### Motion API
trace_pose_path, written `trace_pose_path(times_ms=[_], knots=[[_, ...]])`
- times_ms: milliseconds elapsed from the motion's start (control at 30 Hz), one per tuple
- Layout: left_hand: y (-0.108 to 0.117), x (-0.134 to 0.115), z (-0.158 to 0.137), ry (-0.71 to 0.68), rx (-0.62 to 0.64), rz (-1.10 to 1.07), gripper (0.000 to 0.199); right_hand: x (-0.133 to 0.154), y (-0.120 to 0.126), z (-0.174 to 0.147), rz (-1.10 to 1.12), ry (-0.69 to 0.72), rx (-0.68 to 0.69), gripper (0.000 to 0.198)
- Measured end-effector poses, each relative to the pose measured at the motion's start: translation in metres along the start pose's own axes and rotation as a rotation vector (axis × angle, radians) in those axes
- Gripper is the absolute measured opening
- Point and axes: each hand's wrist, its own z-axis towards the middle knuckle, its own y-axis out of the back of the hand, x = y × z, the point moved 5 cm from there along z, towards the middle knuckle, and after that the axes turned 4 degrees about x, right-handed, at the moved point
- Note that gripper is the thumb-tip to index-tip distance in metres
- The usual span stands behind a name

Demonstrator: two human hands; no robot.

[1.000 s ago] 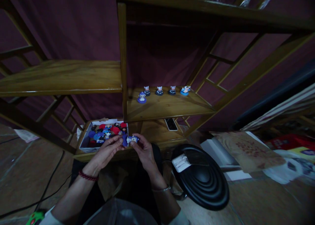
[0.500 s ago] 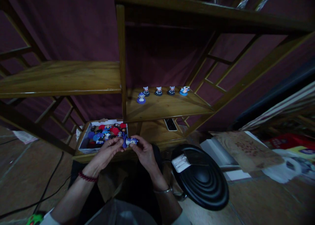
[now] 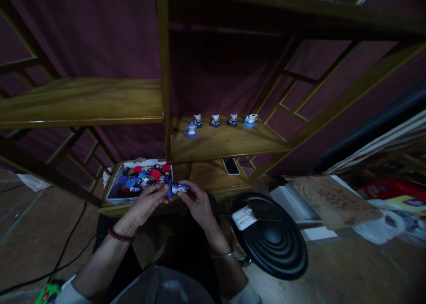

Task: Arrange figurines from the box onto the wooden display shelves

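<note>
Between my two hands lies a small purple and white figurine [image 3: 179, 188], tipped on its side with its purple base to the left. My left hand [image 3: 151, 201] pinches the base. The fingers of my right hand [image 3: 196, 201] are closed on the other end. Just beyond my left hand is a white box [image 3: 113, 189] full of red, blue and black figurines. A similar purple figurine [image 3: 191, 130] stands on the shelf [image 3: 229, 142] above. Behind it are several more upright figurines, among them a blue-based one [image 3: 250, 120] at the right.
On the lowest shelf lies a phone [image 3: 230, 166]. A round black ridged object [image 3: 276, 237] with a white packet [image 3: 244, 217] on it stands to my right. Cardboard [image 3: 333, 199] and plastic bags lie farther right. A black cable [image 3: 66, 246] crosses the floor at left.
The view has shifted slightly. Both hands still hold the figurine, which sits a little farther right and higher in the picture. The shelf figurines have kept their places.
</note>
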Motion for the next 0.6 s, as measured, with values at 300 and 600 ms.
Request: trace_pose_path(times_ms=[300,600], knots=[[-0.001,0.002,0.000,0.036,-0.008,-0.008,0.029,-0.004,0.002,-0.001,0.035,-0.034,0.056,0.022],[-0.005,-0.001,-0.001,-0.021,0.005,-0.033,0.026,-0.010,0.005,0.000,0.104,-0.074,0.011,0.026]])
